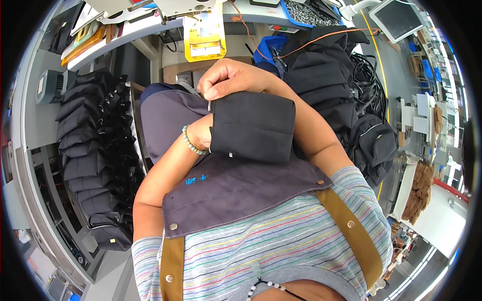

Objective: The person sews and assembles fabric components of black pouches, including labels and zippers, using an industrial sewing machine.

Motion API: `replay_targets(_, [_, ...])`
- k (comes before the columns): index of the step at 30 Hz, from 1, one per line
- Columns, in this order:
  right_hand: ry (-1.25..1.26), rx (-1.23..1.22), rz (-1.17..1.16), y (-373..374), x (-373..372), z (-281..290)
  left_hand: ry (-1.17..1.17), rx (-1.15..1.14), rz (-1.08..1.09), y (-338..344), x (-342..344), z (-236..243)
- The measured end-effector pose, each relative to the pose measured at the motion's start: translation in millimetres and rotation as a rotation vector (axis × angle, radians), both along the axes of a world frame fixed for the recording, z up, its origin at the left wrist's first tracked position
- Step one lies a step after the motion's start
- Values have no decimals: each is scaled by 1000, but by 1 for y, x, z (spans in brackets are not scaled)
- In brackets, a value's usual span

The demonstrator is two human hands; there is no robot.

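Observation:
A black fabric pouch [253,125] with a seam across its middle and a small white tag at its lower edge is held up before my chest. My left hand [202,132], with a beaded bracelet [189,140] at the wrist, reaches into the pouch's left opening, and its fingers are hidden inside. Bent over the top from the right, my right hand [232,79] is closed in a pinch at the pouch's upper left corner. A thin pale strip shows just below those fingertips; I cannot make out what it is.
Overlapping black fabric pieces [95,160] hang in a long row at left. More black bags [321,75] and straps [369,75] are heaped at right. Ahead, a yellow tray [205,37] and a blue bin of metal parts [314,12] lie along the sewing-machine table.

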State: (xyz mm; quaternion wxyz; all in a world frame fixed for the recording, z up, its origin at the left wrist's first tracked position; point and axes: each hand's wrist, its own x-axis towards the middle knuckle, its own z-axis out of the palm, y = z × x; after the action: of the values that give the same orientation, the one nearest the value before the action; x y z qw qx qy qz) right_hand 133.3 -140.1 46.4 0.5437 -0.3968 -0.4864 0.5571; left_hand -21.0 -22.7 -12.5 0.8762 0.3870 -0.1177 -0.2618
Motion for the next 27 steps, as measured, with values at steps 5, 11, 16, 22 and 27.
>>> replay_targets(5, [-237,12,-6,1,-7,12,-12,108,52,5,-10,-3])
replay_targets(11, [-496,-179,-388,-28,3,28,-137,620,307,100,6,56])
replay_targets(16, [-493,-266,-308,-22,-7,15,-447,874,309,114,6,74])
replay_targets(22, [-341,-232,-508,-35,8,-2,-334,718,367,119,12,64])
replay_targets(27, [-244,-187,-692,-35,16,-9,-358,801,404,122,39,67])
